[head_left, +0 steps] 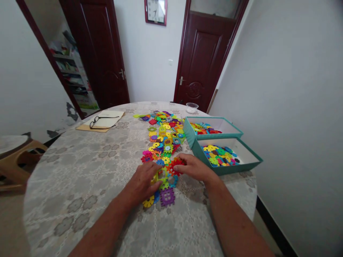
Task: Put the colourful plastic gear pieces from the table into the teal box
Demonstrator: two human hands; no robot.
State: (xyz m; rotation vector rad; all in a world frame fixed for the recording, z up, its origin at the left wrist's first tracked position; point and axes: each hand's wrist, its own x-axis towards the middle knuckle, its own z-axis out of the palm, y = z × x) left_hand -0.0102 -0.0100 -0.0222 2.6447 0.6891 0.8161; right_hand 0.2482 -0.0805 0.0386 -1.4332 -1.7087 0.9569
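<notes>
Colorful plastic interlocking building pieces lie in a long pile down the middle of the table. At the pile's near end, my left hand curls its thumb and fingers around a yellow piece, partly hidden by the hand. Opposite it, my right hand pinches red toothed pieces between thumb and forefinger. Yellow-green pieces lie between the hands. Closer to me are a purple square piece with a windowed middle and a yellow round notched piece.
A teal box holding round notched pieces stands at the right, beside a second teal box with more pieces. Glasses rest on papers at the far left. A clear bowl sits near the back edge.
</notes>
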